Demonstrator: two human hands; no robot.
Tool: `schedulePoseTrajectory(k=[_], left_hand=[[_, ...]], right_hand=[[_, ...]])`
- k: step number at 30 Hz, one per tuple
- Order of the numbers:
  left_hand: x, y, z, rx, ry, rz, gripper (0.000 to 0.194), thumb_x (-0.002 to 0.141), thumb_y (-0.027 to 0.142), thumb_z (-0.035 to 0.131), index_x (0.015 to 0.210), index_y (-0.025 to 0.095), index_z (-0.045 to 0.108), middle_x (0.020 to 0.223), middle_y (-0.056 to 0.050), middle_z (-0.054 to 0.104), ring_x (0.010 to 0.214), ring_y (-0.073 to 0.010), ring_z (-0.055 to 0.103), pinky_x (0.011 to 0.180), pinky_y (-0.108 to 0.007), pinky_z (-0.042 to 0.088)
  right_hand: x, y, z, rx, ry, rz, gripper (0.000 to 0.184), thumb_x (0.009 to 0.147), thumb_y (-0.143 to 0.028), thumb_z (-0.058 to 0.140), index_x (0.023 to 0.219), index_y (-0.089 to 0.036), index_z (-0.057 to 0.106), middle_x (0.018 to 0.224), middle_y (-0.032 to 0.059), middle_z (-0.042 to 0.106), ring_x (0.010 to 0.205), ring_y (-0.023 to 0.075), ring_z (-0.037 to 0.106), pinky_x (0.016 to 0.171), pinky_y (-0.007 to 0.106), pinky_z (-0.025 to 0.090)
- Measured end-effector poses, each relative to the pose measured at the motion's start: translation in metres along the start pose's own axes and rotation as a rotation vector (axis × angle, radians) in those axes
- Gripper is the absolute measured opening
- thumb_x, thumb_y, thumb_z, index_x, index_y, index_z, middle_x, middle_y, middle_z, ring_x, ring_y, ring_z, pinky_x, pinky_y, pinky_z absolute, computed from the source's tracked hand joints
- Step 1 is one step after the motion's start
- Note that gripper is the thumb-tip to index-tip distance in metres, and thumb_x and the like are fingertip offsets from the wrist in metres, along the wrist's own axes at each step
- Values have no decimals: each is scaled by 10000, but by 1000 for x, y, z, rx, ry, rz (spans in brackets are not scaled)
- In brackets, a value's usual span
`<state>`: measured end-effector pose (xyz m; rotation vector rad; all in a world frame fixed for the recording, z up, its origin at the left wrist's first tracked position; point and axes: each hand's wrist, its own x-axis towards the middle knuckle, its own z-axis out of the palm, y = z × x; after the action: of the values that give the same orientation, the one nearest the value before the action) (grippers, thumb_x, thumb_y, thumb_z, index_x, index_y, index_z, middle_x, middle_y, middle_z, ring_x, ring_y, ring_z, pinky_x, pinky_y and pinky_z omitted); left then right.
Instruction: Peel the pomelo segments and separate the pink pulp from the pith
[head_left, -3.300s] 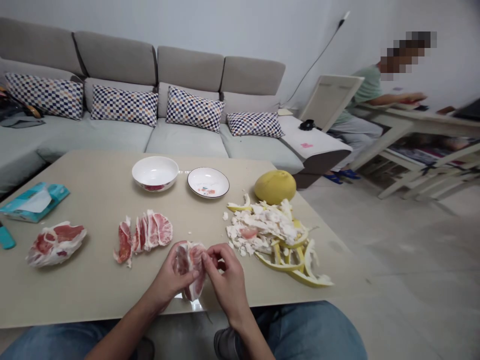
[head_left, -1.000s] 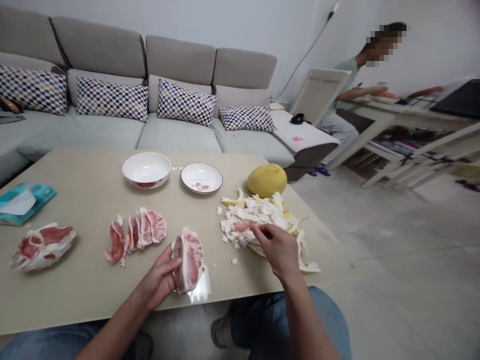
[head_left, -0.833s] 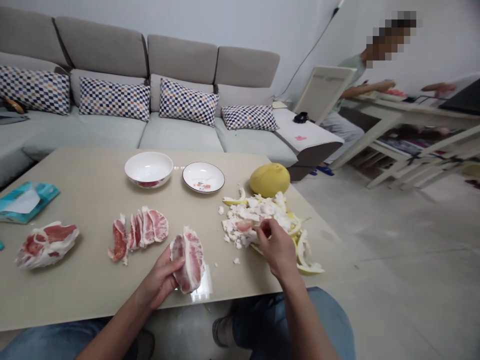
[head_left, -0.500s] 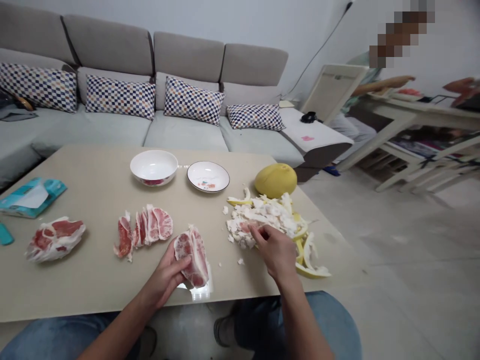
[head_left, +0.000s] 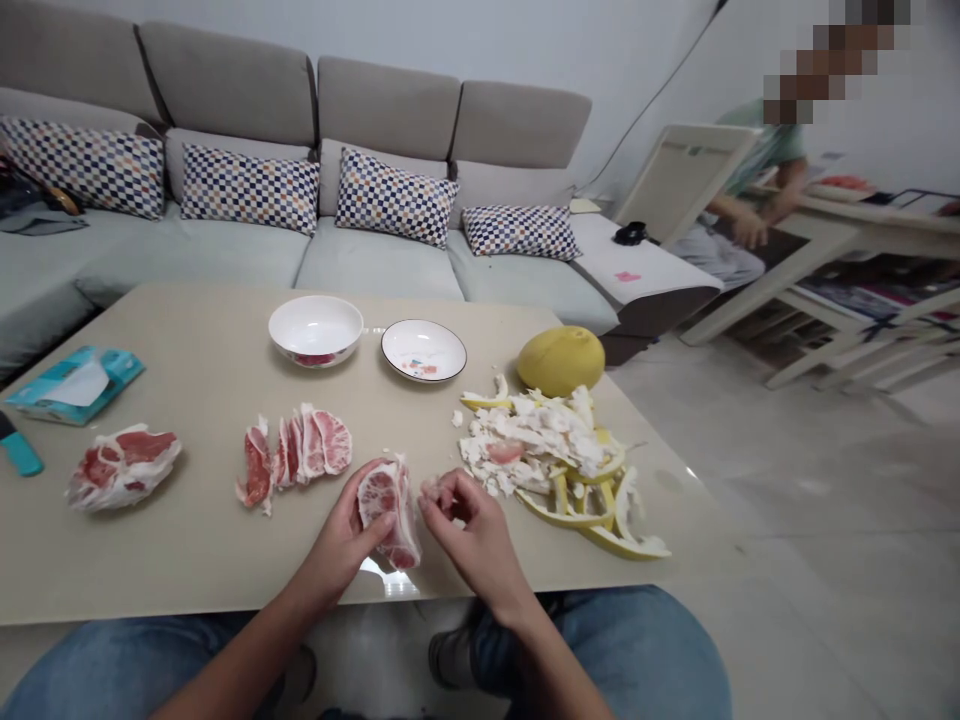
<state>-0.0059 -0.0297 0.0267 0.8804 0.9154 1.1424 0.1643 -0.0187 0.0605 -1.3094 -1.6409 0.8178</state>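
The left hand (head_left: 346, 535), thumb in front and fingers behind, clasps the pomelo chunk (head_left: 391, 508) at 9 o'clock from the right hand (head_left: 474, 532), whose fingertips nearly meet, contents indeterminable; presumably light, soft and easily torn, the chunk is best held across its membrane-covered sides.
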Motion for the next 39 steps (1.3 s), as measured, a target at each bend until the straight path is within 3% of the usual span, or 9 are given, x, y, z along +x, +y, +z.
schedulePoseTrajectory(k=[1, 4, 7, 15, 23, 29, 33, 36, 39], left_hand=[[0, 1, 0, 8, -1, 11, 599, 800, 288, 696, 1342, 230, 448, 1444, -98, 482, 1344, -272, 421, 1119, -374, 314], [1, 2, 1, 29, 9, 32, 602, 791, 299, 703, 1334, 216, 455, 1422, -113, 501, 1322, -288, 448, 1104, -379, 339], [1, -1, 1, 35, 14, 53, 612, 785, 300, 706, 1339, 214, 461, 1420, -118, 504, 1315, -293, 458, 1104, -387, 340], [6, -4, -4, -150, 159, -17, 670, 795, 327, 700, 1392, 282, 399, 1405, -93, 530, 1299, -282, 473, 1058, -415, 396], [6, 7, -3, -252, 231, -124, 659, 759, 248, 745, 1346, 281, 447, 1331, -74, 582, 1222, -250, 539, 913, -321, 508], [4, 11, -3, -397, 85, -228, 494, 815, 174, 679, 1274, 234, 507, 1154, -73, 663, 918, -181, 673, 752, -303, 569], [4, 9, -3, -449, 68, -313, 379, 823, 175, 667, 1184, 215, 559, 1042, -50, 692, 840, -172, 694, 738, -318, 582], [5, 9, -5, -450, 60, -375, 357, 817, 227, 675, 1156, 213, 561, 990, -44, 706, 810, -226, 717, 707, -376, 598], [6, 10, -8, -451, 51, -441, 363, 826, 281, 661, 1159, 191, 548, 976, -69, 714, 816, -280, 728, 662, -383, 602]], right_hand=[[-1, -4, 4, 78, -55, 21, 106, 853, -282, 582, 833, -215, 501, 664, -47, 541, 580, 117, 509, 541, 217, 432], [-1, -9, 13, 141, -157, 78, 319, 833, -256, 624, 1121, -217, 492, 684, -61, 564, 574, 117, 531, 528, 209, 425], [2, -7, 18, 27, -93, 57, 116, 865, -294, 599, 927, -196, 585, 652, -47, 544, 577, 116, 510, 544, 213, 404], [-14, -3, 21, 54, -101, 36, 248, 903, -349, 541, 745, -170, 607, 626, -6, 570, 562, 118, 513, 559, 226, 403], [-27, 0, -29, 290, 91, 200, 282, 894, -444, 558, 756, -202, 515, 596, -32, 525, 521, 118, 500, 508, 226, 410], [3, 26, -65, -247, 375, 84, 457, 911, -521, 471, 583, -212, 390, 526, -54, 363, 508, 115, 362, 510, 240, 303], [17, 52, -80, -596, 360, 104, 437, 887, -541, 469, 604, -210, 429, 557, -35, 443, 535, 131, 417, 542, 247, 301], [20, 66, -86, -685, 342, 136, 324, 872, -471, 480, 679, -210, 478, 630, -6, 533, 579, 152, 479, 564, 252, 311], [19, 70, -87, -736, 358, 158, 319, 850, -415, 488, 609, -216, 422, 573, -10, 493, 544, 153, 446, 546, 258, 280]])
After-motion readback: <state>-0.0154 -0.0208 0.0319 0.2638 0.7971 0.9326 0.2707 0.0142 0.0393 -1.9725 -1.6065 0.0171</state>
